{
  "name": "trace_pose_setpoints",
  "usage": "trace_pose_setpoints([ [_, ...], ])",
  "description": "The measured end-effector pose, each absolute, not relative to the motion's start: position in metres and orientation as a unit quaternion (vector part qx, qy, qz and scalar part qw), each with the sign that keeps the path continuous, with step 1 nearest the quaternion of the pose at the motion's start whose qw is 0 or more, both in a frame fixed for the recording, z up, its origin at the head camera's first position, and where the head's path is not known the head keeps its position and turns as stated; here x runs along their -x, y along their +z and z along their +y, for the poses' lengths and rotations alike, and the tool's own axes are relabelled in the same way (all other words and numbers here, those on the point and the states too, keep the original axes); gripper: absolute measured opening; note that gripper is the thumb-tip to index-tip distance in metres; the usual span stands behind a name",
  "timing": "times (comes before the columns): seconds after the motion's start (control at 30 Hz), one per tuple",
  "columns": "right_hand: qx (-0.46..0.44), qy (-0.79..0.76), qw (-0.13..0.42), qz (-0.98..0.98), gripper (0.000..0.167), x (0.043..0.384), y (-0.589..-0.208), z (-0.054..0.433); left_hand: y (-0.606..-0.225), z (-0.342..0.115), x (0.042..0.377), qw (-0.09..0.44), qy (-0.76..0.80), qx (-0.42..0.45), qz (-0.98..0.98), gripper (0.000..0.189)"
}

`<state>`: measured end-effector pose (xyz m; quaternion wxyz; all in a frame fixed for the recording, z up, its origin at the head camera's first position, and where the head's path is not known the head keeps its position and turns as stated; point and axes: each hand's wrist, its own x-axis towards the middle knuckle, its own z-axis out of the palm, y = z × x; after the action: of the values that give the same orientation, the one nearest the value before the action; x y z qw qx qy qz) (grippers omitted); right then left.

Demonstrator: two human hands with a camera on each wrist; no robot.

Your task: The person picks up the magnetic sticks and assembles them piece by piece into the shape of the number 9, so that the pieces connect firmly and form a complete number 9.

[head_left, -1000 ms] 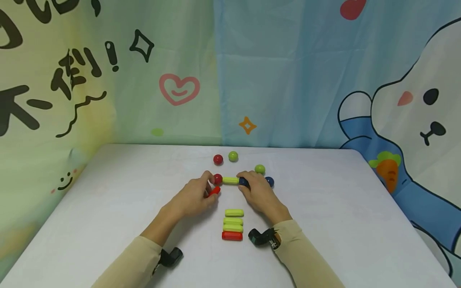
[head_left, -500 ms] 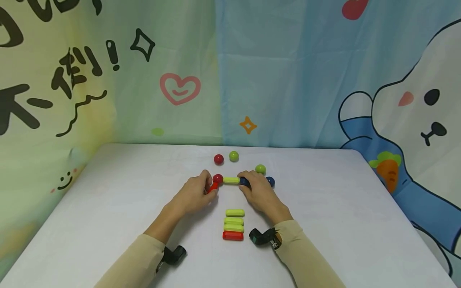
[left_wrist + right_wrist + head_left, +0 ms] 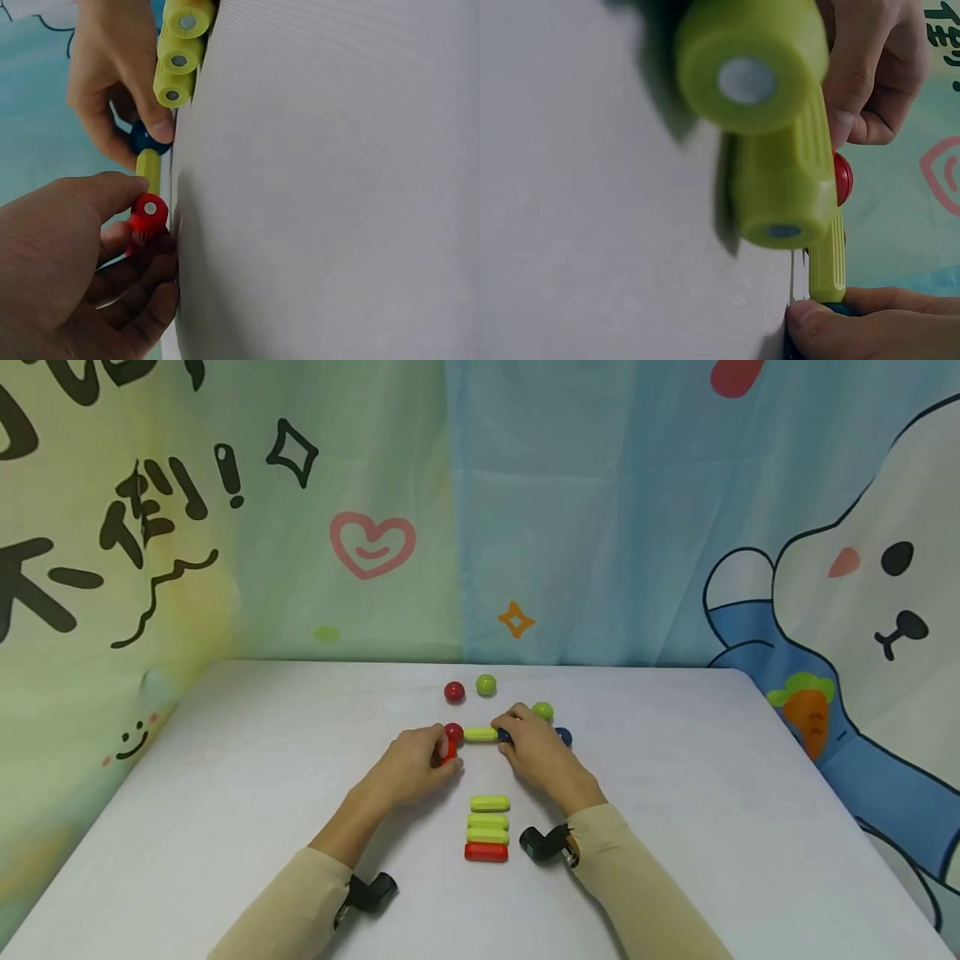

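My left hand (image 3: 411, 763) pinches a red magnetic rod (image 3: 451, 752) between thumb and fingers, its far end right at a red ball (image 3: 453, 732). The rod's near end shows a silver disc in the left wrist view. From that ball a yellow-green rod (image 3: 480, 735) runs right to a dark blue ball (image 3: 504, 736). My right hand (image 3: 542, 750) holds this blue ball between thumb and fingers, covering much of it. In the left wrist view, the right thumb presses on the blue ball (image 3: 142, 138).
Behind the hands lie a loose red ball (image 3: 454, 692) and a green ball (image 3: 486, 685). Another green ball (image 3: 543, 712) and a blue ball (image 3: 564, 737) are beside the right hand. Nearer me, yellow-green rods (image 3: 490, 803) and a red rod (image 3: 486, 852) lie in a row.
The red rod in my left hand has moved up against the red ball and swung from a slant to nearly straight toward me. My right hand has shifted slightly, still on the blue ball.
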<state>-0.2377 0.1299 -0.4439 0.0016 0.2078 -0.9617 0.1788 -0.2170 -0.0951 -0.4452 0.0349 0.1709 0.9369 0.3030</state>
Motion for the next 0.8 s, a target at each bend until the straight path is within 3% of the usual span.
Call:
trace_pose_setpoints([
  [0.8, -0.189, 0.186, 0.004, -0.964, 0.038, 0.2478, -0.4444, 0.1261, -0.4410, -0.0945, 0.2271, 0.015, 0.285, -0.172, 0.943, 0.033],
])
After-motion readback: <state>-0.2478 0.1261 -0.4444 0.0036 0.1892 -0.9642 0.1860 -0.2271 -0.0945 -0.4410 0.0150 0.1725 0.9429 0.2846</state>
